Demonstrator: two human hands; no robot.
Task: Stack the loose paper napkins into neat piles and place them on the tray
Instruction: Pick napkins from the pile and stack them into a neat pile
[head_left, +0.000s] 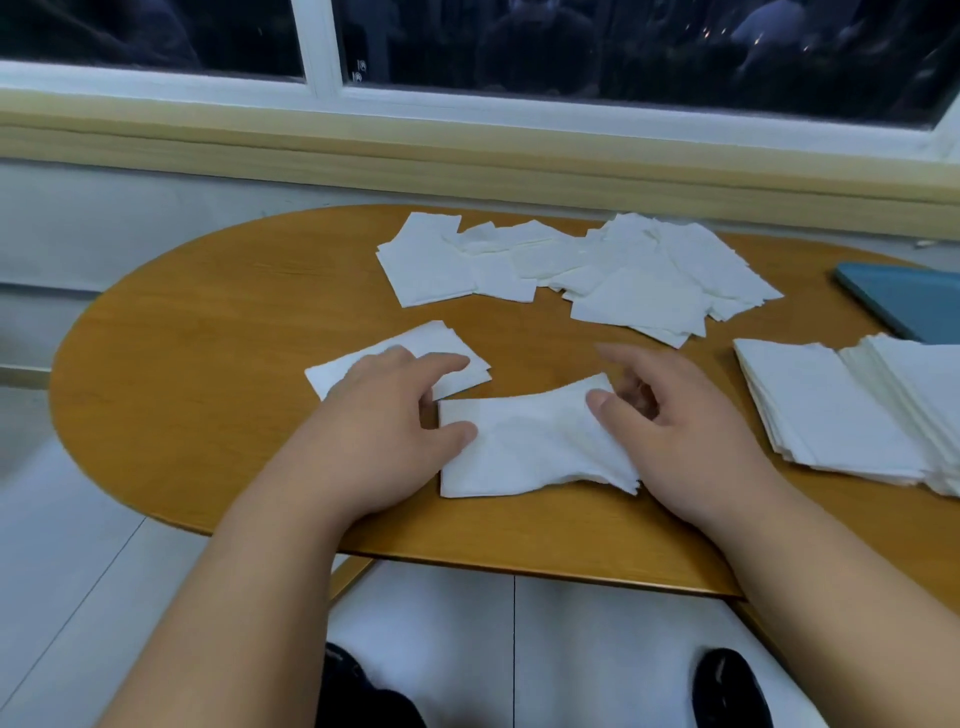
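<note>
Head view, looking down on an oval wooden surface (208, 338) below a dark window (623, 41) with a pale sill (467, 150).

Near the front edge, about the middle: a small near pile (519, 452) of white paper napkins, left end flat on the wood, right end bunched and lifted.

At its left end, the left hand (384, 421). Lies open, fingers straight and spread over a second pile (436, 338) that sits just beyond and to the left of the first. Presses the thumb down on the near pile's left edge.

At its right end, the right hand (680, 436). Pinches the raised end of the near pile, thumb on top, curled fingers behind it.

Along the far edge: loose napkins (597, 270), scattered and overlapping at odd angles, well apart from both hands.

At the right edge: 2 neat stacks (831, 410) side by side and touching, partly cut off by the frame, resting on the wood.

Beyond them, at the far right end: a blue tray (904, 301), only partly in view, its near edge hidden behind the stacks. Cannot tell whether tray and stacks touch.

Below the front edge: pale tiled floor (78, 519) and 2 dark shoes (727, 686).
</note>
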